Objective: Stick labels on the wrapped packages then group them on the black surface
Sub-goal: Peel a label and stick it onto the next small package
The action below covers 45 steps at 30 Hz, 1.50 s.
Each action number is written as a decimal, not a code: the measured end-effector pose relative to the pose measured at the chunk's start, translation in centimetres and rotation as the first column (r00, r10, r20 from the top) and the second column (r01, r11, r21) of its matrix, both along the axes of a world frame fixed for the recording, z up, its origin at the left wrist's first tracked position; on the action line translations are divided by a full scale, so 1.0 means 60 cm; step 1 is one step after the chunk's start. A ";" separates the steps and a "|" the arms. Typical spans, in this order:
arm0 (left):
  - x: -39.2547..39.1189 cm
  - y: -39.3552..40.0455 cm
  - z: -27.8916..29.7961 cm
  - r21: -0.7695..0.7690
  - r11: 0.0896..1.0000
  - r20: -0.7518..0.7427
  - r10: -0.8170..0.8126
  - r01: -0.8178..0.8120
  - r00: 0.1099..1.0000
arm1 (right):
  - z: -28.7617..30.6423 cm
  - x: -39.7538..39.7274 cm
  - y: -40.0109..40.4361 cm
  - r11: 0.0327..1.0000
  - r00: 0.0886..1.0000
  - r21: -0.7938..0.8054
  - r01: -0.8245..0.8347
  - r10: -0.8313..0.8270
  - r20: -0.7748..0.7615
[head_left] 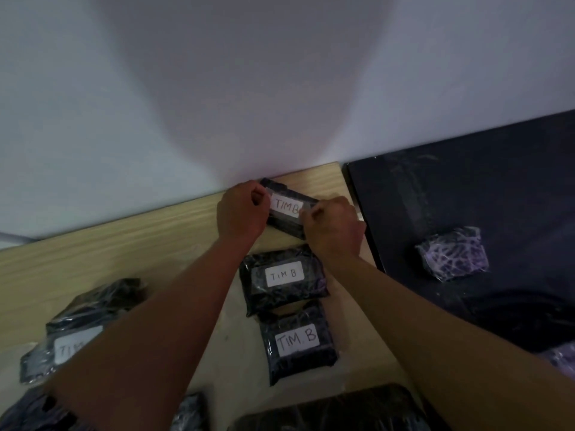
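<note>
Pinching label (287, 207) ends, both hands: long axis slanting left-far to right-near

Glossy, crinkled plastic wraps the packages (284, 283); their labels (283, 274) look matt paper, the table (124, 244) pale wood-grain, the black surface (497, 188) matt and scuffed.

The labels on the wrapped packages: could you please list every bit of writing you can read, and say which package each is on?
"TIM B": label on the far package, gripped by both hands.
"TIM B": label on the middle package.
"TIM. B": label on the near package.
"TIM", rest hidden by the left arm: label on the left package.
No writing shows on the purple package on the black surface.
</note>
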State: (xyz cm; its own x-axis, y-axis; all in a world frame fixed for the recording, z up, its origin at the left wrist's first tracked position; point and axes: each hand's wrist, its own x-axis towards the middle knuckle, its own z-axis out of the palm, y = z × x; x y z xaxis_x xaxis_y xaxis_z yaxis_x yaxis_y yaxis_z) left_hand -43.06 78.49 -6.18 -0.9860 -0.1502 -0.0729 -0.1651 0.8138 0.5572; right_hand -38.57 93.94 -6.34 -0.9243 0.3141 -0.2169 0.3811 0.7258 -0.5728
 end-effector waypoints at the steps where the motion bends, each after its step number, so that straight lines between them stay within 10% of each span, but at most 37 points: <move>1: 0.003 0.000 -0.003 -0.002 1.000 -0.001 0.008 -0.008 1.000 | 0.000 -0.001 0.001 1.000 1.000 -0.003 -0.010 0.010 -0.011; 10: 0.037 0.002 -0.011 0.008 0.994 -0.033 0.106 -0.106 0.994 | -0.005 -0.013 0.001 0.993 0.989 -0.115 -0.001 -0.016 -0.147; 17: 0.032 0.020 -0.018 -0.113 0.979 0.083 0.177 -0.167 0.981 | -0.024 -0.024 -0.018 0.994 0.999 0.100 0.047 -0.046 -0.004; 38: 0.048 -0.013 -0.009 0.204 0.910 0.124 0.342 -0.361 0.932 | -0.034 -0.016 -0.004 0.994 0.981 -0.044 0.099 -0.105 -0.164; 45: 0.079 0.014 -0.013 0.144 0.965 0.044 0.213 -0.217 0.976 | -0.049 0.005 0.009 0.990 0.987 0.092 -0.107 0.117 -0.111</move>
State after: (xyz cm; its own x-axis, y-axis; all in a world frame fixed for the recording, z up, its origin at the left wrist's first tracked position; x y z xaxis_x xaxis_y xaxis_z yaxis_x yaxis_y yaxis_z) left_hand -38.31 79.35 -6.98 -0.9289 -0.3440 -0.1373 -0.3446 0.6669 0.6606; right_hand -38.25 94.47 -9.26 -0.9721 0.2196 -0.0830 0.2289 0.8086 -0.5420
